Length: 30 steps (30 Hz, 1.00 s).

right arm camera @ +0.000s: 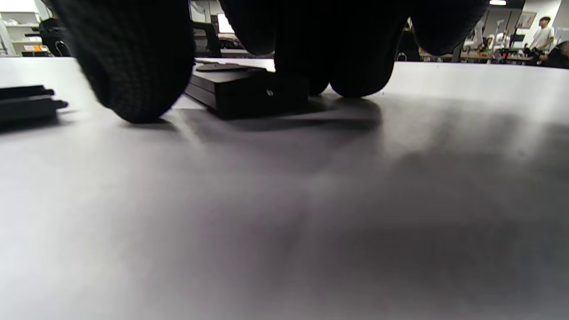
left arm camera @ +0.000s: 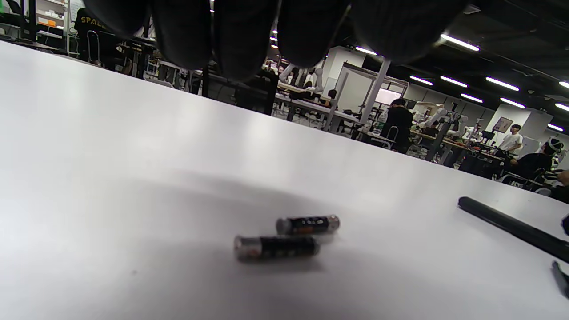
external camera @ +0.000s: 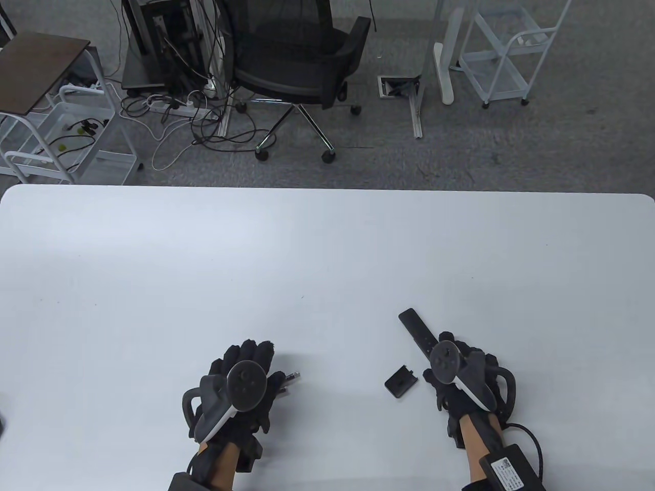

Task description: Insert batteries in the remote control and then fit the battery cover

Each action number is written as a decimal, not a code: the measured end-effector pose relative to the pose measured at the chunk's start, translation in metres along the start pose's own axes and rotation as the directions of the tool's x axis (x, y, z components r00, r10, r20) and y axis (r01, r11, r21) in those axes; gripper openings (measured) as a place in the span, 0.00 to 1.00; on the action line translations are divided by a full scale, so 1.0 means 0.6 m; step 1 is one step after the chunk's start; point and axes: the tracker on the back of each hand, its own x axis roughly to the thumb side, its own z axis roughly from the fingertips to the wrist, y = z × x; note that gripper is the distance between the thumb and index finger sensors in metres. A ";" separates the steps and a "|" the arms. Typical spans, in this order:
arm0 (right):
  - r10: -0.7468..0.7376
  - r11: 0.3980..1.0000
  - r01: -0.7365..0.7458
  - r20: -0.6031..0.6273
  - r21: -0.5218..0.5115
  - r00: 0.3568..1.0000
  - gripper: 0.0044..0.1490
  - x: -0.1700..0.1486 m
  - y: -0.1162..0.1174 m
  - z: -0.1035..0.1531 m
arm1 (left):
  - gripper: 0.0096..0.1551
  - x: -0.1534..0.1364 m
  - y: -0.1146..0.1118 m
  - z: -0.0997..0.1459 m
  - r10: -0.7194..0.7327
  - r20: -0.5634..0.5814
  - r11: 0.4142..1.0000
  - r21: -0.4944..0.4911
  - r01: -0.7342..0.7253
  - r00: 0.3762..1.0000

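The remote control (external camera: 417,332) lies slantwise on the white surface (external camera: 327,266), its near end under my right hand (external camera: 460,376). In the right wrist view my fingertips (right arm camera: 133,75) come down on the surface on both sides of that end, touching it — whether I actually have a grip on it, I cannot tell. The battery cover (external camera: 401,381) lies flat just left of that hand, apart from the remote.

Two batteries (left arm camera: 289,235) lie side by side on the surface under my left hand (external camera: 240,388), nearly touching each other. That hand hovers above them with the fingers (left arm camera: 240,35) hanging loose and spread, holding nothing. Each battery has a dark label with an orange patch; the print is too blurred to read.

On my right forearm sits a black box (external camera: 511,468) with a white sticker, unreadable here.

Beyond the far edge of the surface, grey carpet carries a black office chair (external camera: 302,61), tangled cables (external camera: 174,112) and white wire carts (external camera: 506,51). The left wrist view shows a lit workshop with people at benches — one dark shirt reads "SPA", the rest cut off.
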 end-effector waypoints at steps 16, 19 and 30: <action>-0.044 0.951 0.076 0.113 -0.298 0.993 0.48 0.025 -0.063 0.037 | 0.45 0.017 -0.016 -0.004 -0.023 0.039 1.000 0.002 0.023 0.999; -0.112 0.952 0.165 0.207 -0.260 0.972 0.48 0.046 -0.074 0.057 | 0.48 0.025 -0.019 -0.003 -0.032 0.059 0.999 0.024 0.031 0.998; -0.410 0.905 0.412 0.494 0.111 0.767 0.48 0.104 -0.069 0.086 | 0.55 0.078 -0.040 0.008 -0.170 0.220 0.982 0.114 0.147 0.961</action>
